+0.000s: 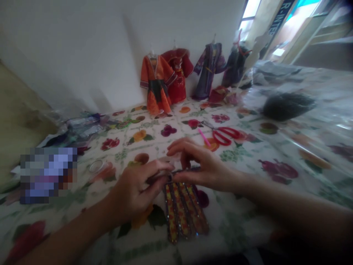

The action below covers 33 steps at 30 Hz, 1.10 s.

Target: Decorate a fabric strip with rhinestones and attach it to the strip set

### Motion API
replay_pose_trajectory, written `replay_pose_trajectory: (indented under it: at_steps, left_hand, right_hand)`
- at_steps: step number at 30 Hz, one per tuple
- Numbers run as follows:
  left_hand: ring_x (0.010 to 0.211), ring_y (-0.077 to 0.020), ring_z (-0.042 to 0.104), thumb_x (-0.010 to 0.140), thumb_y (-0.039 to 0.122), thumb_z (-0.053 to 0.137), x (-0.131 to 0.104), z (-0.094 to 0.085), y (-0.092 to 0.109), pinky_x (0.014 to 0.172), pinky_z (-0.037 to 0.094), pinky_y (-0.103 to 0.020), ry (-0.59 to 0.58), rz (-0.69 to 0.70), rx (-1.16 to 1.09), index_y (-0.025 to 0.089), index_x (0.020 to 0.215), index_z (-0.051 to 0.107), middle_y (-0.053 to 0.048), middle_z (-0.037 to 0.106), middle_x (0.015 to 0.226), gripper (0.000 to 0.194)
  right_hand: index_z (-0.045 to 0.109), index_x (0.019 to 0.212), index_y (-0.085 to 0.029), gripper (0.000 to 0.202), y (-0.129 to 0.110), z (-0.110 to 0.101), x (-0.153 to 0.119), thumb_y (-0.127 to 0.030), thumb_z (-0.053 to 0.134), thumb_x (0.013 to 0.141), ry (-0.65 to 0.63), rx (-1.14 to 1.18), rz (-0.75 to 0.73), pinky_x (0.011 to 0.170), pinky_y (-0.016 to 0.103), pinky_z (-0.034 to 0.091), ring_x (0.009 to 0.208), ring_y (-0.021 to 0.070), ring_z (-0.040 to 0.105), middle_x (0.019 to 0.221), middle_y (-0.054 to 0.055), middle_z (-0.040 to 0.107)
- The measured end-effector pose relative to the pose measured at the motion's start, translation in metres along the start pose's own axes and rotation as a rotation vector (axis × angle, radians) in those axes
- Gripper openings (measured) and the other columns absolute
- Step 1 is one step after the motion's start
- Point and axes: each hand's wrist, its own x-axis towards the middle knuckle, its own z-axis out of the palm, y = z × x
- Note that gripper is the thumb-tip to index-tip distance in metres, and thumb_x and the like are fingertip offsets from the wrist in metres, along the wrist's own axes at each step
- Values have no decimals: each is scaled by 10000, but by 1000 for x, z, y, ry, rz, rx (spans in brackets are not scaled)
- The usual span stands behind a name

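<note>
A small piece of patterned fabric [183, 209] with yellow and red strips and glittering dark edges hangs down on the tablecloth toward me. Its dark top edge lies between my two hands. My left hand [138, 184] pinches that edge at its left end, thumb below and fingers above. From the right, my right hand [200, 162] holds the same edge between thumb and curled fingers. The fingertips of both hands nearly meet, and they partly hide the top of the fabric.
Red-handled scissors [224, 135] and a pink stick [204, 137] lie beyond my right hand. Small dresses [157, 84] stand by the wall. Clear plastic with a black bundle [286, 106] is at right; a clear ring [96, 166] and plastic bags [82, 125] are at left.
</note>
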Motion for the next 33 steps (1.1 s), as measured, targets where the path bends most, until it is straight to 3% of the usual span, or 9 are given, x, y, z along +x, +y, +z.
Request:
replay_pose_trajectory:
  at_steps: [4, 7, 10, 14, 19, 23, 30, 33]
  left_hand:
    - [557, -119, 609, 953, 306, 531, -1, -2, -3, 548, 449, -232, -6, -139, -76, 230, 1058, 645, 7, 658, 742, 172]
    - [486, -113, 596, 964, 364, 530, -1, -4, -6, 505, 467, -226, -3, -284, -287, 241, 1114, 597, 35, 611, 680, 206]
    - [495, -118, 615, 963, 381, 540, 3, -6, -10, 504, 498, -229, 50, -353, -538, 222, 1119, 568, 21, 645, 723, 224]
    - [583, -153, 664, 955, 361, 552, 5, -10, -15, 597, 559, -274, 143, -404, -787, 198, 1160, 558, -26, 708, 808, 261]
    - [665, -184, 698, 918, 345, 615, 2, -14, -22, 661, 583, -286, 174, -461, -855, 220, 1197, 530, -45, 732, 874, 317]
    - [693, -191, 702, 898, 337, 643, 3, -14, -25, 671, 590, -282, 170, -459, -876, 225, 1187, 534, -44, 729, 878, 329]
    - [665, -202, 708, 895, 360, 638, 5, -15, -26, 657, 603, -316, 184, -464, -828, 222, 1193, 530, -50, 734, 874, 346]
    - [685, -203, 709, 898, 349, 641, 4, -15, -29, 661, 599, -310, 181, -443, -829, 235, 1195, 518, -45, 731, 881, 341]
  right_hand:
    - [599, 1141, -213, 306, -4, -10, 2, -328, 706, 878, -33, -35, 39, 695, 247, 526, 749, 83, 559, 1236, 56, 536]
    - [609, 1128, -214, 260, -7, -25, 6, -322, 667, 899, -10, -101, 96, 664, 246, 516, 731, 96, 580, 1105, 41, 598]
    - [629, 1053, -203, 213, -11, -49, 10, -371, 612, 922, 71, -198, 149, 583, 250, 471, 660, 114, 571, 863, 10, 636]
    - [650, 946, -192, 264, -9, -92, 8, -445, 588, 903, 143, -472, 233, 606, 297, 461, 665, 159, 579, 786, 29, 646]
    - [637, 985, -163, 314, 14, -133, -12, -436, 502, 910, -25, -896, 461, 707, 343, 470, 774, 222, 623, 882, 99, 676]
    - [636, 1055, -142, 399, 38, -139, -28, -478, 483, 905, -84, -1045, 636, 693, 356, 460, 797, 259, 632, 954, 147, 677]
    - [627, 1082, -145, 419, 53, -133, -29, -487, 437, 932, -48, -1086, 667, 754, 369, 469, 880, 289, 646, 986, 165, 679]
    - [637, 1045, -141, 349, 56, -134, -26, -419, 459, 930, -43, -1091, 665, 762, 362, 468, 890, 289, 652, 976, 167, 692]
